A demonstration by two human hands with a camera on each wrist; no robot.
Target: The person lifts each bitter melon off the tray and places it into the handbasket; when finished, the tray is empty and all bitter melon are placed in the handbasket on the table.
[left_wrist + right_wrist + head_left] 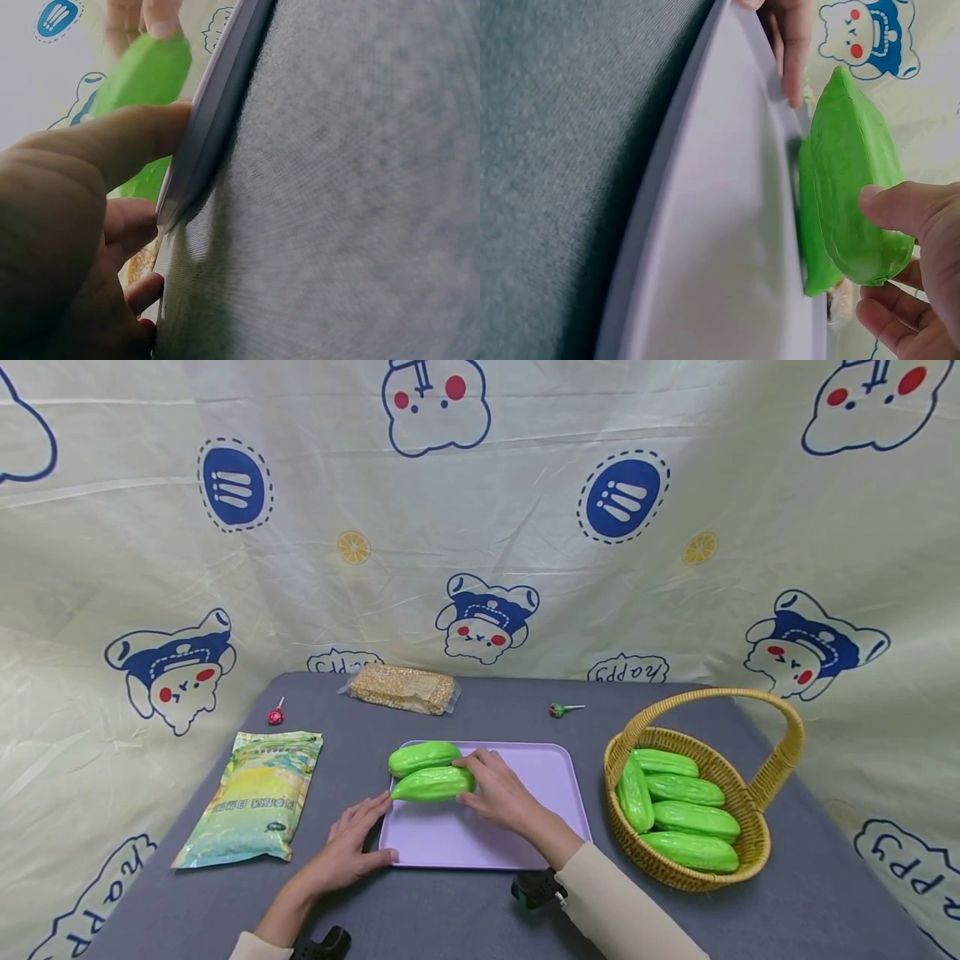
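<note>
My right hand [502, 789] pinches the right end of a plump green cucumber [432, 784] over the lilac tray [510, 843]. In the right wrist view the thumb lies along the side of this cucumber [855, 172], and fingers bend beneath its end. A second cucumber [424, 758] lies just behind it, at the tray's back left. At the tray's left edge rests my left hand [348, 845], fingers extended, with the thumb touching the rim near the front corner. The left wrist view shows this thumb [142, 139] against the tray rim [214, 112].
Right of the tray stands a wicker basket [693, 881] with a tall handle, holding several cucumbers [690, 818]. A green-yellow bag [251, 797] lies at left. Toward the back are a clear pack of grains [401, 688], a red lollipop [276, 716] and a green-red lollipop [557, 710].
</note>
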